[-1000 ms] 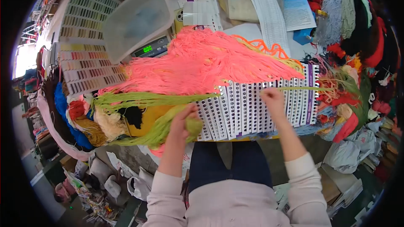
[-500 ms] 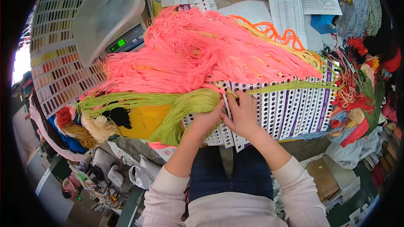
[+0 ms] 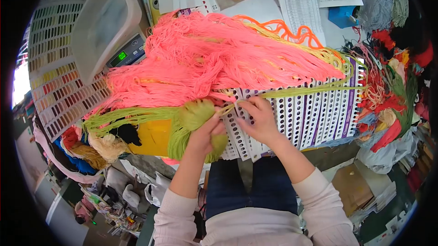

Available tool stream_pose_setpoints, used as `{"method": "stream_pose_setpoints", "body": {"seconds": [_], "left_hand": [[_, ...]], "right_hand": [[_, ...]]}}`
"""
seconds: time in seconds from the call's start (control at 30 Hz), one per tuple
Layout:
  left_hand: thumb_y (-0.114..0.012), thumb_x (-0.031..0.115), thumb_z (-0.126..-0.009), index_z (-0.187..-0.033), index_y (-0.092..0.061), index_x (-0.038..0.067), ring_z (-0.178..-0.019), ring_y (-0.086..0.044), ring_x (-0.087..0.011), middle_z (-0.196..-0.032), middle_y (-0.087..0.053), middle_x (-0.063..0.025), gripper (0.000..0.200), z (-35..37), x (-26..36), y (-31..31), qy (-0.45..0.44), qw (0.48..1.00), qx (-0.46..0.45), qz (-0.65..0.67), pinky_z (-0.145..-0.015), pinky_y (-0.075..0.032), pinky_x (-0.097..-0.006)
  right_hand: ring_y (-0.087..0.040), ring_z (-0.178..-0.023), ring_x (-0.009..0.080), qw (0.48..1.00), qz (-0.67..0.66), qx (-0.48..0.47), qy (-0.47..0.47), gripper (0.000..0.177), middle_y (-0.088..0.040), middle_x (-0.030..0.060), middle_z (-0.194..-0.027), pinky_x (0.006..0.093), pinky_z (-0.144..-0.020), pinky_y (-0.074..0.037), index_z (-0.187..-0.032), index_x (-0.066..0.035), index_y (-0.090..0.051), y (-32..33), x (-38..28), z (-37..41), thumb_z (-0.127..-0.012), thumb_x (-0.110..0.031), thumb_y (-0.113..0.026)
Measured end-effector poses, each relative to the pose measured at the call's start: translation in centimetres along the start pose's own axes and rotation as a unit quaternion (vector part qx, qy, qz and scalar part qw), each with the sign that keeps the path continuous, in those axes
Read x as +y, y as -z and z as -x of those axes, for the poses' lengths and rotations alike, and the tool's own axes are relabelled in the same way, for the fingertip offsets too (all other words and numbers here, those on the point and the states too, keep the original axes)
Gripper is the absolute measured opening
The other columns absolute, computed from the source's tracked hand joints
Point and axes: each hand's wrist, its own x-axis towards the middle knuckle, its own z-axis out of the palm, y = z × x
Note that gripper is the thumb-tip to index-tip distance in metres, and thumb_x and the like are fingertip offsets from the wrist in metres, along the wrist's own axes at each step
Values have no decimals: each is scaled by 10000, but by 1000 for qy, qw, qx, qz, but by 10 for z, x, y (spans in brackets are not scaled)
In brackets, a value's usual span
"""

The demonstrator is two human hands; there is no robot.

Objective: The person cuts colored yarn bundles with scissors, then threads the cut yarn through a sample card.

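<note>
My left hand [image 3: 207,132] is closed around a thick hank of light green thread [image 3: 195,114], whose loose end fans out to the left. A thin twisted strand runs from the hank to my right hand [image 3: 259,120], which pinches it between thumb and fingertips just above the cards. Beneath both hands lie overlapping white punched cards [image 3: 296,120] with rows of round holes and purple strips. More green thread stretches rightward across the cards' upper part. Just beyond my hands a large heap of pink thread [image 3: 196,59] covers the cards' far side.
A digital scale [image 3: 125,55] with a white tray [image 3: 98,31] stands at the back left, beside a colour sample chart [image 3: 64,86]. Printed sheets [image 3: 296,6] lie at the back. Mixed coloured threads [image 3: 388,104] pile up on the right. A yellow surface [image 3: 153,132] shows under the green thread.
My left hand has drawn the green hank to the left, away from my right hand. A strand now spans the gap between them. The view has shifted slightly.
</note>
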Motion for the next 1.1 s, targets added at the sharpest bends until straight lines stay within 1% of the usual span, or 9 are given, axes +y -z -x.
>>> {"method": "stream_pose_setpoints", "body": {"seconds": [0.13, 0.23, 0.33, 0.43, 0.6, 0.77, 0.87, 0.97, 1.1], "left_hand": [[-481, 158, -809, -951, -477, 51, -430, -330, -24, -564, -422, 42, 178, 2, 6, 24, 67, 973, -195, 102, -416, -287, -153], [-492, 155, -800, -928, -486, 60, -427, -358, -39, -577, -444, 31, 160, -24, 2, 12, 60, 985, -110, -122, -410, -306, -162], [-516, 147, -782, -925, -487, 68, -441, -394, -49, -595, -471, 16, 166, -37, -10, 4, -32, 917, -78, -391, -410, -335, -175], [-546, 149, -757, -901, -484, 78, -461, -428, -76, -614, -494, -2, 173, -5, 16, 0, -24, 930, 60, -361, -406, -360, -203], [-519, 190, -770, -765, -475, 81, -445, -399, -101, -561, -431, 3, 118, 65, 86, 73, 28, 985, 116, -127, -418, -344, -219], [-475, 203, -798, -752, -479, 90, -428, -370, -67, -544, -415, 14, 122, 121, 147, 99, -137, 977, 132, -99, -437, -338, -203], [-438, 151, -811, -880, -509, 56, -437, -393, -36, -636, -510, -11, 137, 147, 186, 129, -258, 951, 144, 89, -439, -359, -158], [-440, 116, -802, -957, -502, 11, -452, -419, -25, -713, -556, -40, 197, 176, 203, 142, -357, 901, 234, 76, -431, -369, -135], [-496, 127, -765, -1036, -446, -38, -502, -471, -51, -785, -562, -66, 322, 210, 145, 129, -254, 957, 130, -59, -430, -384, -149]], "right_hand": [[-482, -747, 239, 998, -60, -3, 19, 274, -482, 84, -863, 311, -663, -390, -914, -66, -541, 2, 8, 0, -645, -14, -544], [-497, -728, 225, 982, -187, -1, -16, 286, -485, 92, -881, 296, -628, -406, -923, -64, -542, 1, 17, 0, -650, 19, -530], [-503, -733, 226, 980, -186, 5, -73, 299, -480, 100, -885, 301, -617, -415, -927, -67, -545, 0, 12, -3, -636, 2, -548], [-475, -781, 236, 996, -42, -16, -78, 353, -439, 98, -869, 335, -672, -385, -927, -91, -534, -5, 0, -10, -582, -101, -607], [-425, -842, 234, 995, -2, -27, -100, 383, -401, 87, -851, 369, -726, -301, -918, -128, -519, -13, -3, -12, -550, -161, -616], [-404, -834, 246, 992, 84, -33, -90, 384, -396, 79, -835, 352, -708, -300, -896, -138, -526, -9, -12, -16, -528, -154, -635], [-399, -836, 253, 991, 97, -20, -93, 389, -396, 77, -821, 356, -707, -303, -891, -135, -529, -11, -16, -16, -519, -146, -644], [-417, -812, 262, 991, 109, -25, -72, 394, -405, 94, -815, 355, -679, -339, -900, -119, -525, -10, -18, -17, -528, -133, -652], [-445, -809, 274, 996, 85, -2, -29, 371, -437, 118, -852, 347, -673, -380, -898, -68, -512, -4, -34, -3, -559, -117, -654]]}}
